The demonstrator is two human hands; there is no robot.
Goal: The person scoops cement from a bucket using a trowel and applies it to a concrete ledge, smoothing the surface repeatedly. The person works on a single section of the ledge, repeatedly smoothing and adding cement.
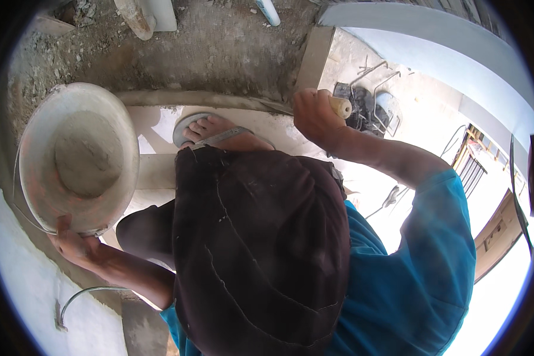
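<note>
My left hand (77, 246) grips the near rim of a bucket (126, 127), its thumb over the edge. The bucket is caked with pale residue and tilted so that its inside shows. Grey mortar-like material (89, 154) lies at its bottom. A thin wire handle hangs along its left side. My right hand (317, 118) is closed around a pale, rounded tool handle (340, 107), close to the end of a low ledge. The working end of that tool is hidden behind my fist, so its kind cannot be made out.
My sandalled foot (219, 133) rests on a narrow pale surface beside the rough cement ledge (207, 98). Rubble (53, 50) and a light-blue pipe end (268, 12) lie beyond. Far below on the right are a black object with metal frames (368, 104) and a wooden panel (501, 237).
</note>
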